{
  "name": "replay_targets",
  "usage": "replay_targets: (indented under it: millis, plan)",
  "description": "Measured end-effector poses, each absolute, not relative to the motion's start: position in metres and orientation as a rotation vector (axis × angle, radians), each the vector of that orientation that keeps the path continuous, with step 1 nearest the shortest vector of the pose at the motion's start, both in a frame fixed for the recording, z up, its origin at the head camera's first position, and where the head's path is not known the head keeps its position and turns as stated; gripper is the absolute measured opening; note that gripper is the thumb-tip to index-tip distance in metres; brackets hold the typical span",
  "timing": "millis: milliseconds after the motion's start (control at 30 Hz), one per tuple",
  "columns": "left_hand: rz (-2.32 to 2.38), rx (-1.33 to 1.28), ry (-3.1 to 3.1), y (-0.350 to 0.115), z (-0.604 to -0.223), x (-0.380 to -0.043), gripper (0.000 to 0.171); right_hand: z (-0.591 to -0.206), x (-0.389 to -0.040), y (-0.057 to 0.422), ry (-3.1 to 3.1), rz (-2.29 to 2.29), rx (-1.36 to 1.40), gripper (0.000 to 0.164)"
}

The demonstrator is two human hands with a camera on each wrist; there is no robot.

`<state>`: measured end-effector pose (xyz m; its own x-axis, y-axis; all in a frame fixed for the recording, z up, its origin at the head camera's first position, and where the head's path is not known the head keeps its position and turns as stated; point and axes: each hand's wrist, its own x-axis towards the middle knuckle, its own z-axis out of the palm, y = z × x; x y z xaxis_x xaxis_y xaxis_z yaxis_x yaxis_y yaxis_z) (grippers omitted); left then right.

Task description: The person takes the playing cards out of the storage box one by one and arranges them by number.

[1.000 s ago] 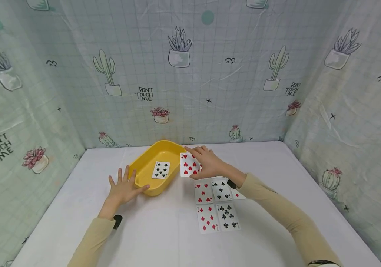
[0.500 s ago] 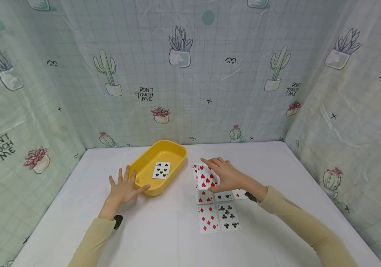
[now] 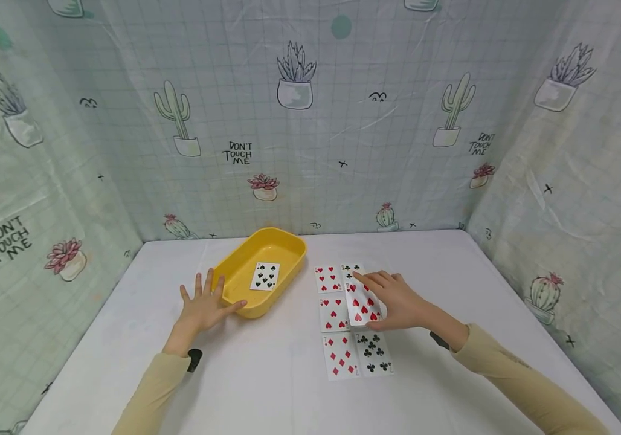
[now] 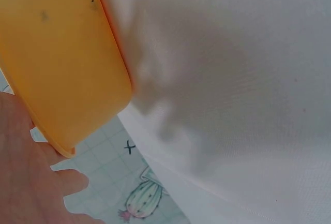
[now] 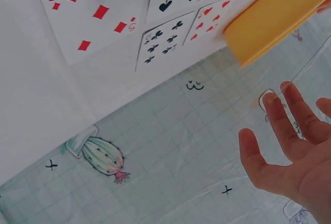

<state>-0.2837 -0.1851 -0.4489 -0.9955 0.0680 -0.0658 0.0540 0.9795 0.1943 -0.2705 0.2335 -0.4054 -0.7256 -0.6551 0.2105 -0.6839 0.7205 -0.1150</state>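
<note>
My right hand [image 3: 397, 305] pinches a seven of hearts playing card [image 3: 362, 304] by its edges, between thumb and fingertips. The card hovers over the right part of a block of face-up cards, overlapping a club card [image 3: 351, 269] in the head view. The right wrist view shows the held card nearly edge-on, as a thin line above the right hand [image 5: 295, 154]. My left hand [image 3: 202, 311], fingers spread, rests at the near-left rim of a yellow tray [image 3: 225, 266], thumb across its near end. Inside the tray lies a spade card [image 3: 264, 276].
Left of the held card lie two heart cards, one farther [image 3: 328, 279] and one nearer [image 3: 334, 313]. A diamond card [image 3: 341, 356] and another club card [image 3: 374, 354] form the nearest row. A five of diamonds [image 5: 90, 14] shows in the right wrist view. Patterned cloth [image 3: 310, 151] hangs behind the table.
My right hand has carried the seven of hearts rightward and toward me, from beside the tray to over the laid-out cards. My left hand has stayed at the tray.
</note>
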Motion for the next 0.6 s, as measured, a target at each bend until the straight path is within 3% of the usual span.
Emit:
replay_targets:
  millis: [600]
  plan:
    - [0.285, 0.099, 3.067, -0.186, -0.450, -0.284, 0.101, -0.429, -0.248, 0.271, -2.829, 0.224, 0.994, 0.094]
